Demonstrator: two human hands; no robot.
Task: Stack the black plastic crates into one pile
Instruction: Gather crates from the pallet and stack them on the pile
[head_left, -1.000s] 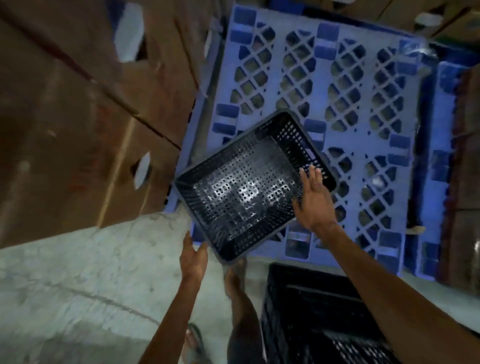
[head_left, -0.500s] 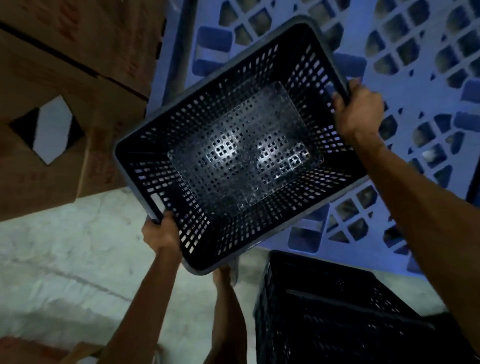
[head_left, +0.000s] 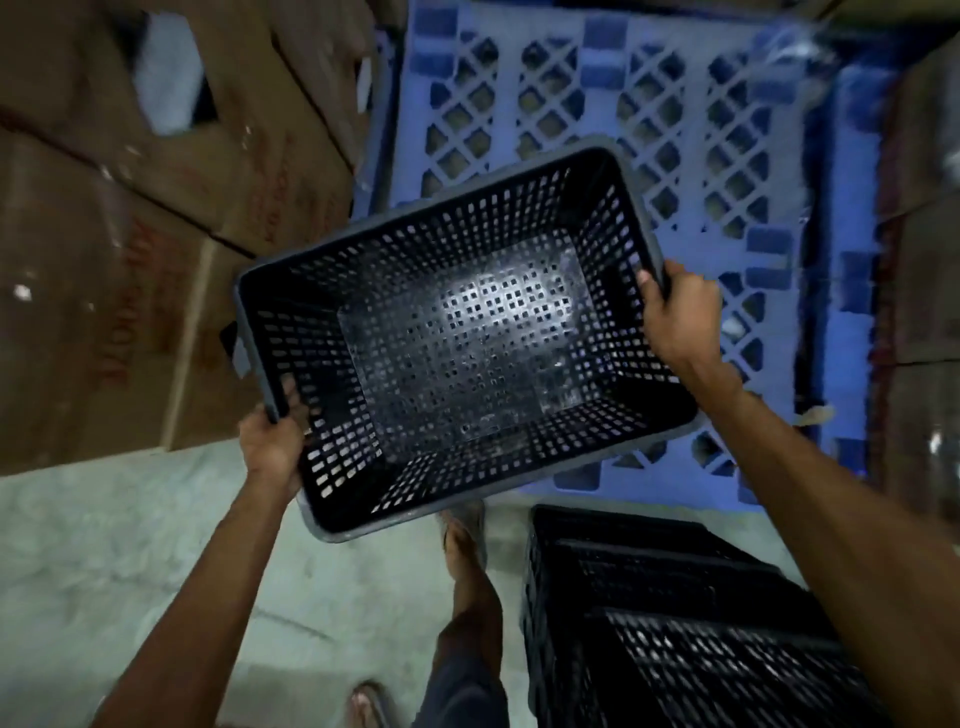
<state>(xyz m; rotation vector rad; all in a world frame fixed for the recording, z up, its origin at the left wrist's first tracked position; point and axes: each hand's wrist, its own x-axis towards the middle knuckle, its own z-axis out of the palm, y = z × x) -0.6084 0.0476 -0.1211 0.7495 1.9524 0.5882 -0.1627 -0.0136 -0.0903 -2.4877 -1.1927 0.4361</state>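
I hold an empty black perforated plastic crate (head_left: 462, 343) in the air, its open top facing me and tilted. My left hand (head_left: 272, 447) grips the rim at its near left corner. My right hand (head_left: 678, 317) grips the rim on its right side. Below and to the right stands a pile of black crates (head_left: 670, 618) on the floor, nested one in another; my right forearm crosses over it.
A blue plastic pallet (head_left: 691, 156) lies on the floor behind the held crate. Brown cardboard boxes (head_left: 130, 249) are stacked at the left, more boxes at the right edge. Grey concrete floor (head_left: 104, 545) spreads at lower left. My legs and sandalled feet (head_left: 462, 540) stand below the crate.
A second ago the crate rested on the pallet with my open hands reaching for it. Both hands have taken hold of its rim and lifted it toward me.
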